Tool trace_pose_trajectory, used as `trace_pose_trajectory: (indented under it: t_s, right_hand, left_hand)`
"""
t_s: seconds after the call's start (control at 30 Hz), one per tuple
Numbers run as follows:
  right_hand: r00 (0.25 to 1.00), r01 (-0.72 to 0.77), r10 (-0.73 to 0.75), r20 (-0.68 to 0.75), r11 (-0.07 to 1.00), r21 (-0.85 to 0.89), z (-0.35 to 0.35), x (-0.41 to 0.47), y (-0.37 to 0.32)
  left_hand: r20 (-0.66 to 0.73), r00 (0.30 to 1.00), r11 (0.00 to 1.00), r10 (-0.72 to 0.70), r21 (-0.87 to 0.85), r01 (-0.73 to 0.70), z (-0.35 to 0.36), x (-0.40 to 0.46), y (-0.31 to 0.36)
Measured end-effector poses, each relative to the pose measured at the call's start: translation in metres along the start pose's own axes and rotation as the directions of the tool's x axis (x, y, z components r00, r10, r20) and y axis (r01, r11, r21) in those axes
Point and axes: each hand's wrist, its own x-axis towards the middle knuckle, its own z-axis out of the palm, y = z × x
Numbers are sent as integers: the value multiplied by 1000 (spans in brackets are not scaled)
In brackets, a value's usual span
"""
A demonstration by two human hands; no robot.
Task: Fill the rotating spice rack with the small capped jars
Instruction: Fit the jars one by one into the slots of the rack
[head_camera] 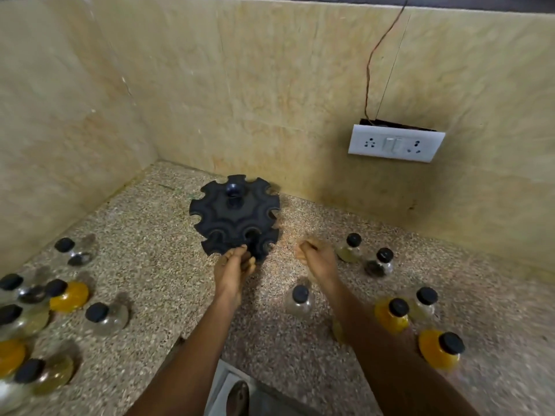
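The black rotating spice rack [235,216] stands near the back corner of the counter, and all its notched slots are empty. My left hand [233,270] reaches its front and pinches the rim of the lower tier between fingers and thumb. My right hand [315,258], blurred, hovers just right of the rack with its fingers curled in and nothing in it. Small clear jars with black caps stand around: one [299,300] below my right hand, two [350,249] [380,262] to its right, and a yellow-filled one [393,315] further front.
More capped jars crowd the left side of the speckled counter [156,259], some with yellow contents [70,295]. Another yellow jar [440,349] sits at front right. Tiled walls close the back and left, and a socket plate [395,143] hangs on the back wall.
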Motion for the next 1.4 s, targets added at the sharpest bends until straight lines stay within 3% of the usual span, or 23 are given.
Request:
trace_pose_trajectory:
  t_s: [0.1,0.2,0.23,0.3,0.37,0.43,0.53,0.63,0.77,0.8,0.93,1.07,1.17,1.27,1.4]
  right_hand:
    - [998,64,-63,13,983,-174,-7,-18,22]
    - [993,117,-103,66,951,-285,-7,-36,40]
    - [989,145,-121,89,926,-349,-5,-38,47]
    - [987,138,-82,140,876,-462,2,-44,60]
    - [987,83,5,163,844,-529,8,-52,74]
    - [990,17,68,125,816,-578,17,-56,83]
    - [992,-39,101,78,824,-566,30,-56,91]
    - [996,-70,90,16,864,-499,50,-53,93]
    - [1000,-8,12,6,911,-413,82,-49,83]
    - [1000,16,-13,10,914,-406,90,-47,78]
    - [995,94,-98,11,911,-401,126,-36,68]
    - [994,93,-110,-24,918,-386,149,-33,62]
    - [990,46,-90,-108,933,-356,160,-29,57]
    - [978,14,-84,-189,939,-343,170,-28,50]
    - [968,-15,-79,-237,929,-369,178,-27,52]
  left_hand:
    - [13,997,962,75,263,-76,-2,-5,-19]
    - [75,972,817,222,529,-228,-3,-7,-21]
    - [123,950,709,286,640,-297,-5,-6,-18]
    - [283,859,401,427,792,-460,-12,-1,-11]
    - [469,747,128,471,801,-585,-16,7,-1]
    - [588,705,-27,397,775,-632,-18,23,12]
    - [651,715,-172,253,758,-630,-21,61,26]
    - [698,700,-235,152,714,-660,-31,99,28]
    - [709,692,-241,137,702,-671,-27,107,52]
    - [695,716,-240,67,708,-665,-29,110,57]
    - [733,656,-360,-182,571,-738,-32,121,76]
    - [777,588,-408,-224,473,-781,-27,119,89]
    - [818,528,-372,-228,428,-824,-29,121,89]
    - [779,573,-352,-254,478,-805,-32,120,90]
    - [771,584,-313,-254,506,-804,-27,108,95]
